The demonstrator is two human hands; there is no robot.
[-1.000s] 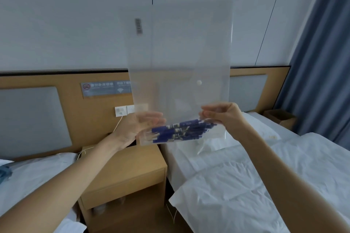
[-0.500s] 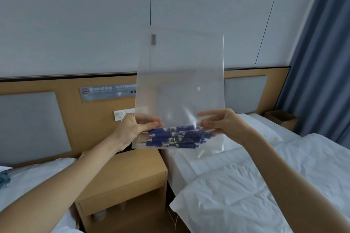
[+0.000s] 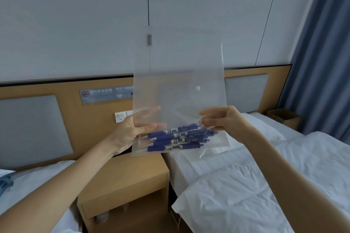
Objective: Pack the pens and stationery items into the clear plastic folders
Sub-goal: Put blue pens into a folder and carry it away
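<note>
Holding the clear folder (image 3: 178,73) upright in the air, the left hand (image 3: 132,128) grips its left edge and the right hand (image 3: 223,121) pinches the right; the blue pens (image 3: 178,138) lie crosswise at the bottom between both hands, over the nightstand (image 3: 121,181)

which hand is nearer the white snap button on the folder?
Right. The right hand pinches the clear folder just below and right of the snap button; the left hand grips the folder's lower left edge, farther off.
</note>
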